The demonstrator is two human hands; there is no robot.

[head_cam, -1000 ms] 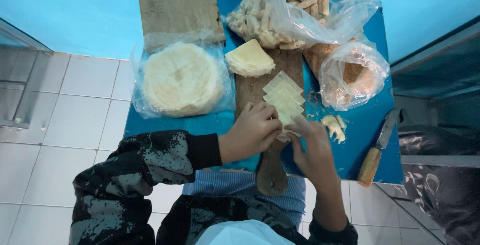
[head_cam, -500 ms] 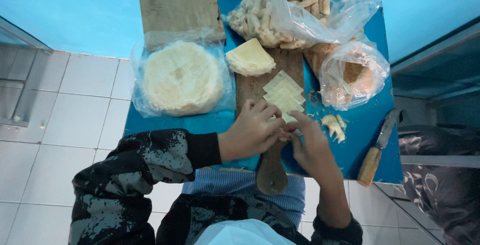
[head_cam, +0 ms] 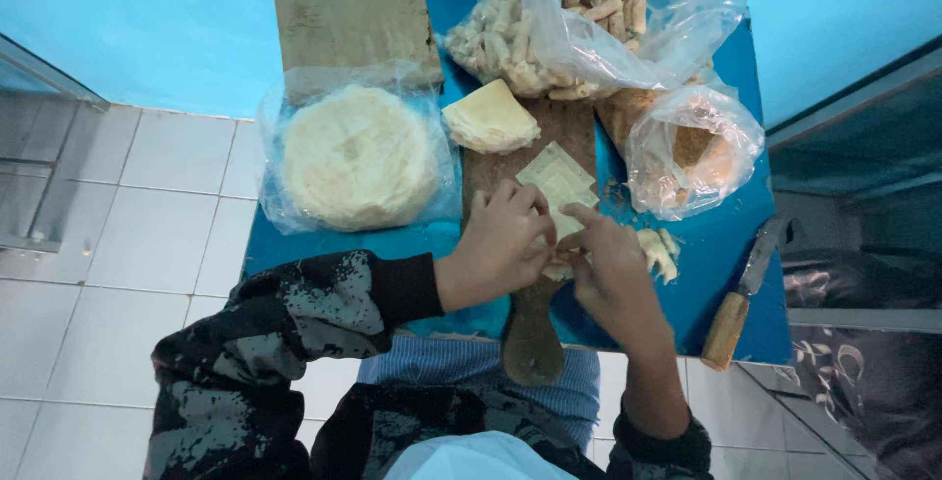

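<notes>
Both my hands meet over the wooden paddle board on the blue bench: left hand and right hand, each grip pinched shut on a pale wrapper sheet being rolled. Beyond them, a bag of finished rolls looks well filled, while a bagged round stack of wrappers to the left remains thick. A knife lies right, near the bench edge; free room is scarce.

We see a round stack of wrappers in plastic, a bag of finished rolls — and a wooden-handled knife at the blue table's edge.
</notes>
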